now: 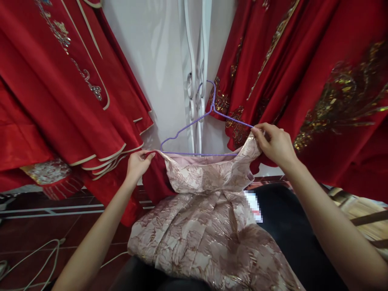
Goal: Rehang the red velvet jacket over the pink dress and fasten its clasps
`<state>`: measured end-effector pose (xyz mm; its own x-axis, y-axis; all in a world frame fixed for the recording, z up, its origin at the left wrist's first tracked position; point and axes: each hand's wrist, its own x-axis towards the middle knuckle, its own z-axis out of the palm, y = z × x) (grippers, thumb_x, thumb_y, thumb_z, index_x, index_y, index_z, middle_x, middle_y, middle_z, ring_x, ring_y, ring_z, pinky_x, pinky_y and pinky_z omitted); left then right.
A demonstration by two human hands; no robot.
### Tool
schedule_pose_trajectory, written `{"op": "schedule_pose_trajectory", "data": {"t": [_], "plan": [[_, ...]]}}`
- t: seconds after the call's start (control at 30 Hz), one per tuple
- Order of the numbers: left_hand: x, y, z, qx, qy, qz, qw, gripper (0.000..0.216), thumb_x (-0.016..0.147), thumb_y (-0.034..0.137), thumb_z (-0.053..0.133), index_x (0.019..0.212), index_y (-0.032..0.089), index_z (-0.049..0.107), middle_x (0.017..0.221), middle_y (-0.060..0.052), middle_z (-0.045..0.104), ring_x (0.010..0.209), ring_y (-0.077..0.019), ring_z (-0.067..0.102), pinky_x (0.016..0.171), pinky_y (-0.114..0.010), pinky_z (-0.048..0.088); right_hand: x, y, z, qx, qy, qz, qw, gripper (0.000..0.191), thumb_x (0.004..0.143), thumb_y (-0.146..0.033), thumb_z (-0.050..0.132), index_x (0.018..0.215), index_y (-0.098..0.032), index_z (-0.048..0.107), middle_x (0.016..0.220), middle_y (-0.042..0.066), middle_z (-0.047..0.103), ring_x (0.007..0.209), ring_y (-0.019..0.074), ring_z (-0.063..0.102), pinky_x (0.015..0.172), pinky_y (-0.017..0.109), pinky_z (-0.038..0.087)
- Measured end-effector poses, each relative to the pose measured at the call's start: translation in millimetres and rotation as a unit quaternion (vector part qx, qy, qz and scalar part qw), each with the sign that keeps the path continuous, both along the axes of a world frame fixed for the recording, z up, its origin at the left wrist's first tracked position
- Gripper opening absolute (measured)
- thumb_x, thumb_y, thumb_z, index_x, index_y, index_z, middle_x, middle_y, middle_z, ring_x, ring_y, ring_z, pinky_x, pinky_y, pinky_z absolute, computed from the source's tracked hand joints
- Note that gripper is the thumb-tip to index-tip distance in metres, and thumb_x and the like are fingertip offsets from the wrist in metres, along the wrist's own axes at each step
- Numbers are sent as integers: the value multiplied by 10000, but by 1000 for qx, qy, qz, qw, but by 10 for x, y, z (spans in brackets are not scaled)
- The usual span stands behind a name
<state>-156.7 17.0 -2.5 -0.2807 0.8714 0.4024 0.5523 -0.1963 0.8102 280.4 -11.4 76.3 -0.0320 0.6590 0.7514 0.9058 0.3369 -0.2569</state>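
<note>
A pale pink brocade dress [209, 226] with a metallic floral pattern spreads below my hands, its skirt falling toward me. The purple hanger [194, 121] reaches into its neckline, hook upward in front of a white ornamental metal frame. My right hand [274, 143] pinches the dress's right shoulder strap near the hanger's sloping arm. At the other shoulder, my left hand [139, 163] is closed on the dress's edge beside the hanger's left end. Part of the hanger's lower bar lies behind the front of the dress.
Red gowns [75, 81] with cream piping hang at the left, and red gowns with gold sequins [342, 93] at the right. White scrolled metalwork [194, 72] stands between them. A pale cable [56, 258] lies on the dark red tiled floor.
</note>
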Motion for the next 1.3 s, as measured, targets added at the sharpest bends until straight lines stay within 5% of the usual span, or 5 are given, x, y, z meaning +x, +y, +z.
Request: {"op": "schedule_pose_trajectory", "data": {"t": [0.33, 0.53, 0.77, 1.07, 1.3], "plan": [[124, -11, 401, 83, 86, -100, 988, 264, 726, 399, 650, 855, 177, 711, 939, -69, 736, 896, -217, 673, 885, -330, 513, 76, -4, 24, 24, -25, 4, 999, 299, 913, -458, 453, 943, -231, 645, 901, 82, 705, 819, 261, 618, 797, 407, 413], [-73, -67, 757, 1, 172, -233, 957, 274, 695, 438, 685, 822, 198, 725, 894, -69, 738, 880, -245, 676, 869, -358, 523, 96, 13, 31, 45, -28, -2, 999, 277, 914, -443, 477, 919, -225, 648, 874, 91, 700, 810, 261, 606, 792, 403, 407], [-290, -141, 687, -27, 177, -246, 953, 331, 703, 506, 683, 866, 223, 740, 936, -63, 741, 912, -248, 668, 919, -375, 506, 96, 33, 13, 47, -29, 4, 998, 262, 913, -443, 497, 939, -229, 646, 862, 76, 691, 798, 249, 599, 791, 397, 411], [161, 79, 715, 48, 265, -165, 949, 271, 759, 378, 604, 909, 206, 749, 928, -63, 744, 839, -231, 675, 808, -333, 518, 23, 55, -99, 37, 5, -4, 999, 254, 905, -442, 477, 920, -237, 625, 818, 61, 668, 754, 236, 596, 769, 387, 420], [25, 159, 515, -23, 146, -226, 963, 336, 703, 476, 681, 828, 168, 732, 860, -85, 742, 826, -236, 686, 831, -365, 530, 63, 103, -91, 31, 17, 15, 999, 256, 898, -440, 492, 925, -230, 636, 817, 53, 677, 740, 229, 608, 778, 386, 427]]}}
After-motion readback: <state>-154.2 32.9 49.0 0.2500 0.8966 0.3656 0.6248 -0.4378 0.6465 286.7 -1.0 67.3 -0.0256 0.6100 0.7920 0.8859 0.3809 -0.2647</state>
